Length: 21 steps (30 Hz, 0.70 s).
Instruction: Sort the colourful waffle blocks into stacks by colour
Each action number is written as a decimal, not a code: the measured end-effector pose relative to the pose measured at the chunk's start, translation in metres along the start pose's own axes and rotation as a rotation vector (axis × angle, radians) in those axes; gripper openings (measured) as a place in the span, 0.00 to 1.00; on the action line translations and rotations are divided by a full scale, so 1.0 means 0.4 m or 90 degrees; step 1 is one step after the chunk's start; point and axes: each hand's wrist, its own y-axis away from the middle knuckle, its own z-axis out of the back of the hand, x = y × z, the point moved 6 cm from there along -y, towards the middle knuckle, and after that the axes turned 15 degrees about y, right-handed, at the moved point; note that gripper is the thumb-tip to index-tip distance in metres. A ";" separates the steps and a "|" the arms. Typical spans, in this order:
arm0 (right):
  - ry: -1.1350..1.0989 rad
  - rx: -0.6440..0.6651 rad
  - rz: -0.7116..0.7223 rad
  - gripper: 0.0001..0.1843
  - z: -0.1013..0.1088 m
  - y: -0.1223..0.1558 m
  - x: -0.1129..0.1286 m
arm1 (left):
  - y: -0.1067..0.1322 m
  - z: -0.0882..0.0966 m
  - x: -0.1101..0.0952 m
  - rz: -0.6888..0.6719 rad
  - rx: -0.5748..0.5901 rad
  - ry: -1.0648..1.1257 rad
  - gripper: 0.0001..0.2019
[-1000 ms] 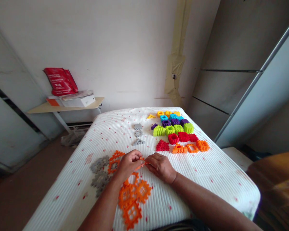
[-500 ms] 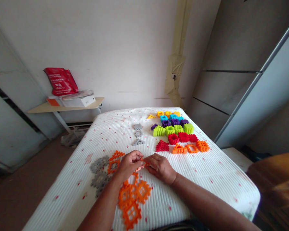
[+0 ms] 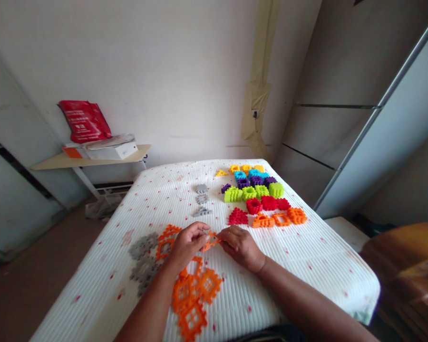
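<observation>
My left hand (image 3: 187, 247) and my right hand (image 3: 240, 247) face each other above a white quilted mattress (image 3: 271, 266). Between their fingertips they pinch a small orange plastic interlocking piece (image 3: 210, 242). Just under my left wrist lies a heap of linked orange lattice pieces (image 3: 192, 297). Another orange piece (image 3: 166, 247) sits beside my left hand, touching grey lattice pieces (image 3: 144, 259). Farther ahead stand rows of red, green, purple, blue and yellow pieces (image 3: 253, 199), with a short stack of small grey pieces (image 3: 201, 199) to their left.
A narrow shelf (image 3: 89, 161) holds a white box and a red bag against the wall behind the mattress. The mattress edge drops to a brown floor on the left. A brown surface (image 3: 406, 266) stands at the right.
The view has tilted slightly, shifting the scene left and up. My hands have parted a little, showing more of the orange piece between them.
</observation>
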 end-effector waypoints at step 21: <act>0.228 -0.027 -0.171 0.09 0.187 0.132 -0.285 | -0.006 0.050 -0.016 -0.076 -0.074 -0.039 0.09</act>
